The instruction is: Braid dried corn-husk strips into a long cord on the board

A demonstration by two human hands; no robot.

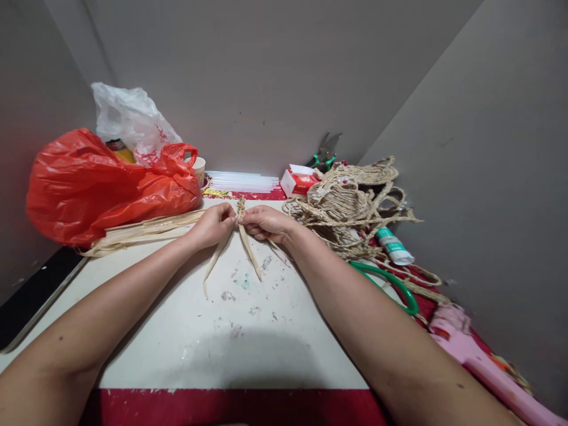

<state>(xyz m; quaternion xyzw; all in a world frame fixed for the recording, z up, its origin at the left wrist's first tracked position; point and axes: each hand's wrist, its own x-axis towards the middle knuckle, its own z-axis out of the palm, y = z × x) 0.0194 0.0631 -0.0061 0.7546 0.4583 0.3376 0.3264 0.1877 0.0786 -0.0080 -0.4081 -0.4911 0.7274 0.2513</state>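
Straw braid (241,208): pinched between both hands over mid-table, long axis running away, loose strips trailing toward the viewer.
Left hand (214,223): fingers closed on it.
Right hand (266,222): fingers closed on it.
Surface: white stained board (231,331), grey walls behind.
Far: red bag (89,183), rope pile (350,201).

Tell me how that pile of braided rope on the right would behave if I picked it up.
The rope pile would probably sag and trail, since loose loops already spill toward the scissors. It looks light for its bulk: thin dry fibre with gaps between coils. It may snag and drag the glue tube lying among its strands.
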